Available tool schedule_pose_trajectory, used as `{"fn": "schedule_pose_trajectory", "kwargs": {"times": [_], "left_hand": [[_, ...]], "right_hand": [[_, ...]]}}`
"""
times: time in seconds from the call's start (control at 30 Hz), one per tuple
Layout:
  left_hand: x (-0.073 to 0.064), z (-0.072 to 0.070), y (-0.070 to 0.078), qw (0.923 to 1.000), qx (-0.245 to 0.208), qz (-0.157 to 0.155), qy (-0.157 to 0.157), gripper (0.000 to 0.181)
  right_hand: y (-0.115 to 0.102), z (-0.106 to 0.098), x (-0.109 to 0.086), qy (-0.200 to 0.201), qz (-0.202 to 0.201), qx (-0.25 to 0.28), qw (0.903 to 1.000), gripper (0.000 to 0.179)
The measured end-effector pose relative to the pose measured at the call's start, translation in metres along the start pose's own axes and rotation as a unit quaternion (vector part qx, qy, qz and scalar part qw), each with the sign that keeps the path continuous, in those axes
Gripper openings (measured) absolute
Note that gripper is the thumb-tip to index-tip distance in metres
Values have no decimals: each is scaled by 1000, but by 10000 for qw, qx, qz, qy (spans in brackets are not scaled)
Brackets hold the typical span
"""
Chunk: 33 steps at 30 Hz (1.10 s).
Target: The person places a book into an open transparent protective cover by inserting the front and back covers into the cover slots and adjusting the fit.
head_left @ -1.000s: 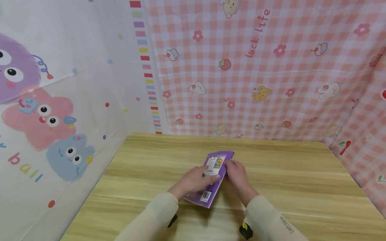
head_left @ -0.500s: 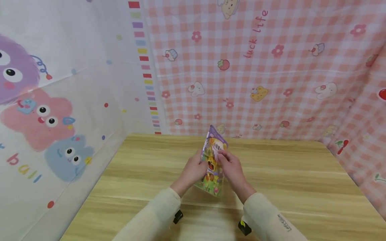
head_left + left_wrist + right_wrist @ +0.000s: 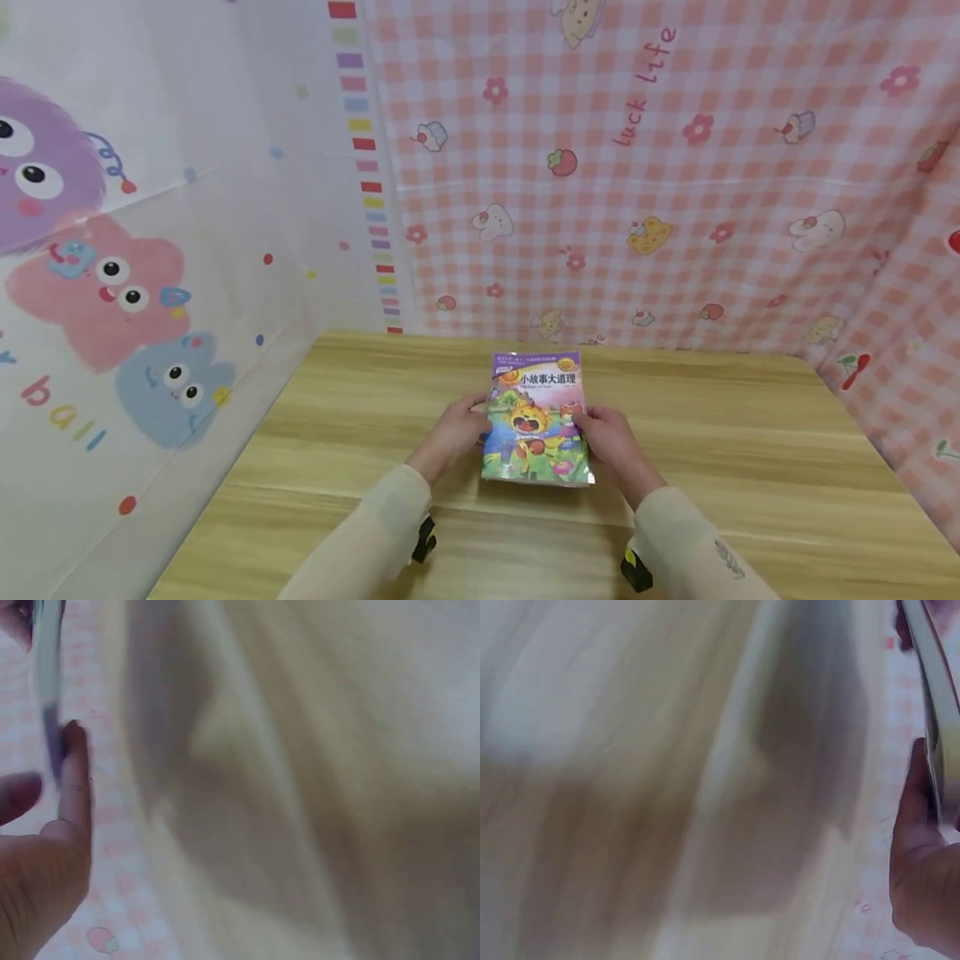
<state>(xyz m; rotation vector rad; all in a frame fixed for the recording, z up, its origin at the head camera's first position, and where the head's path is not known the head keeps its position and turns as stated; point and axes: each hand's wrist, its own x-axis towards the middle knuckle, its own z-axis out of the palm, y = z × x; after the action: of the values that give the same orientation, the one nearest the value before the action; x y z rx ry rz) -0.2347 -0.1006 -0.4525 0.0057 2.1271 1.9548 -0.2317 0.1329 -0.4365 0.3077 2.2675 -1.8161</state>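
A children's picture book (image 3: 534, 454) with a purple top band, Chinese title and cartoon lion faces up toward the head camera. My left hand (image 3: 454, 429) grips its left edge, and my right hand (image 3: 611, 429) holds the right edge with the thumb on the front cover. In the left wrist view the book (image 3: 48, 690) shows edge-on between the thumb and a straight finger (image 3: 75, 784). From the right wrist the book's page edge (image 3: 934, 690) appears, with fingers behind it. A shadow on the tabletop lies below the raised book.
The wood-grain table (image 3: 360, 400) spreads out on both sides of the book. A pink checked cloth (image 3: 600, 192) hangs along the back and right, and a white cartoon-print cloth (image 3: 225, 250) on the left. Black straps (image 3: 636, 571) sit at the wrists.
The book has turned from its purple back cover, through a steep tilt, to its front cover facing up. Both hands have shifted their grip and moved apart to its two side edges.
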Motion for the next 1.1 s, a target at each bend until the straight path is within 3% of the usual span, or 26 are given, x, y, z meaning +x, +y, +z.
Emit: {"fn": "schedule_pose_trajectory", "kwargs": {"times": [0.17,0.23,0.33,0.53,0.73,0.97,1.1], "left_hand": [[-7,0,-17,9889,1479,-67,-108,55],[-9,2,-18,9773,2114,89,59,49],[-11,6,-17,9624,2695,266,233,40],[-12,14,-17,9549,2956,255,121,34],[-12,18,-17,9333,3568,383,172,40],[-12,16,-18,9361,3485,308,361,42],[-11,14,-16,9333,3560,267,392,42]], "right_hand": [[21,-8,-1,-17,149,-1676,9857,37],[26,-10,-2,-68,149,-2017,9793,34],[28,-12,-4,-4,89,-2161,9763,30],[34,-12,-4,91,-24,-2175,9760,21],[41,-12,-2,251,-222,-2504,9676,32],[36,-11,-4,476,-440,-2532,9652,41],[34,-11,-3,649,-559,-2567,9627,42]]}}
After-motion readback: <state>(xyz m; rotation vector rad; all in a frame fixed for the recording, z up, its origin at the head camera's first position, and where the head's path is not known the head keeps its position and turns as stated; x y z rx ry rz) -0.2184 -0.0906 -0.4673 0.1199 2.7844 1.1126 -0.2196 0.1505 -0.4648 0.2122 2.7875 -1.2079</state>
